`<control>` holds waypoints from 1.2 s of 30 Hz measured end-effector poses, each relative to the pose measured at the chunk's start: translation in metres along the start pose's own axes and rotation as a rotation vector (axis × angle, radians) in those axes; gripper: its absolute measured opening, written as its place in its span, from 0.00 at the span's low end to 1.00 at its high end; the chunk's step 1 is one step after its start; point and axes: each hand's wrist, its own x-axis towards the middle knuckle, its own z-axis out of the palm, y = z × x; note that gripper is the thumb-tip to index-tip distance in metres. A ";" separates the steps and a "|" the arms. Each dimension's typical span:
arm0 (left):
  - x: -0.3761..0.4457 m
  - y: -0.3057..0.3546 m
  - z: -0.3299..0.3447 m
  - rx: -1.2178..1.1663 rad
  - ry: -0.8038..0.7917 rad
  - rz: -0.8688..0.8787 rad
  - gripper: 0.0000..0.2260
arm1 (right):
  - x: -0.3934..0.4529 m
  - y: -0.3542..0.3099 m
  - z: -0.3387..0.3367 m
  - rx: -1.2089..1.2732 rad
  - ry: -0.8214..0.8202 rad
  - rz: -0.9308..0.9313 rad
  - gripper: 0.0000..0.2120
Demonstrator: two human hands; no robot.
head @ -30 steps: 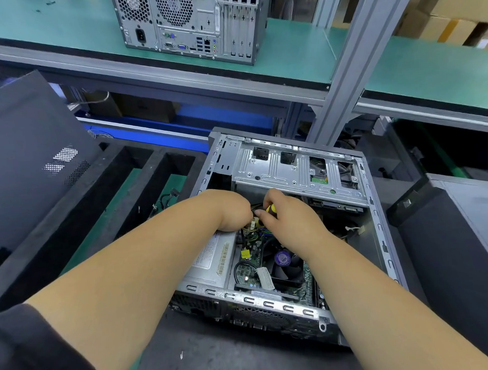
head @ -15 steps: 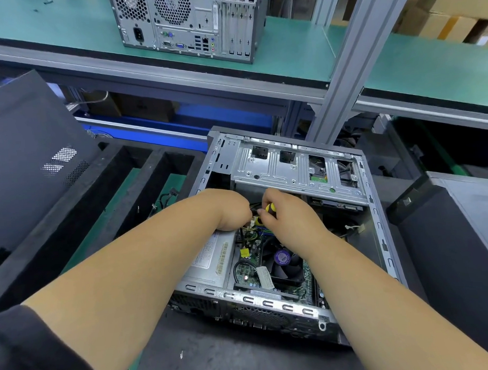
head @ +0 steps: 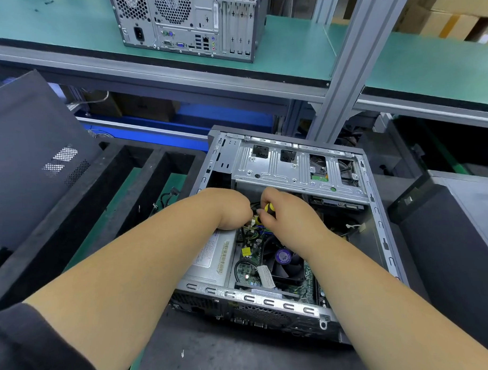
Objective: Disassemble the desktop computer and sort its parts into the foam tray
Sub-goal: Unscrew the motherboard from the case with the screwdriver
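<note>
The open desktop case (head: 376, 208) lies on its side on the dark mat, with its silver drive cage (head: 278, 169) at the far end. Both my hands reach in just below that cage. My right hand (head: 291, 216) grips the yellow and black handle of a screwdriver (head: 269, 207); its tip is hidden. My left hand (head: 230, 210) is curled down onto the yellow and black cables (head: 251, 229) beside it, fingers out of sight. Nearer me are the power supply (head: 209, 258), the green motherboard (head: 247, 270) and the CPU fan (head: 284, 263). The black foam tray (head: 105, 195) sits to the left.
A loose black cable (head: 168, 197) lies in a tray slot. A dark side panel (head: 28, 153) leans over the tray's left side. Another dark case (head: 454, 232) stands to the right. A second computer (head: 187, 23) sits on the green shelf behind a grey post (head: 352, 62).
Hardly anything differs. My right hand with the screwdriver has shifted slightly toward my left hand; both stay inside the case.
</note>
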 end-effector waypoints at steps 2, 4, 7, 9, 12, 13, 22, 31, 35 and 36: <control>0.000 0.000 0.000 0.013 0.000 0.003 0.09 | 0.000 -0.001 -0.001 -0.005 -0.010 0.004 0.08; -0.001 0.000 0.000 0.022 -0.004 0.008 0.09 | 0.000 -0.003 -0.001 -0.009 -0.024 0.007 0.08; 0.000 0.000 0.000 0.016 -0.009 0.018 0.08 | 0.001 -0.003 -0.001 -0.029 -0.028 0.003 0.08; -0.001 -0.001 0.000 -0.004 -0.005 0.006 0.09 | 0.002 -0.003 -0.001 -0.048 -0.033 -0.005 0.08; -0.001 -0.001 0.001 -0.038 0.007 -0.004 0.08 | 0.002 -0.005 0.000 -0.030 -0.041 -0.009 0.10; -0.001 -0.001 0.001 -0.046 0.015 -0.014 0.08 | 0.002 -0.005 0.000 -0.011 -0.041 -0.009 0.10; -0.002 0.000 -0.001 -0.024 0.004 -0.005 0.09 | 0.003 -0.001 0.003 -0.107 0.036 -0.002 0.10; -0.003 0.000 -0.002 -0.008 -0.004 0.009 0.10 | 0.003 -0.001 0.002 -0.093 0.017 0.020 0.11; -0.004 -0.001 -0.002 0.003 -0.001 0.027 0.07 | 0.003 -0.001 0.001 0.056 -0.012 0.017 0.06; -0.004 -0.001 -0.002 0.005 0.002 0.033 0.07 | 0.002 -0.001 0.000 0.064 -0.023 0.019 0.07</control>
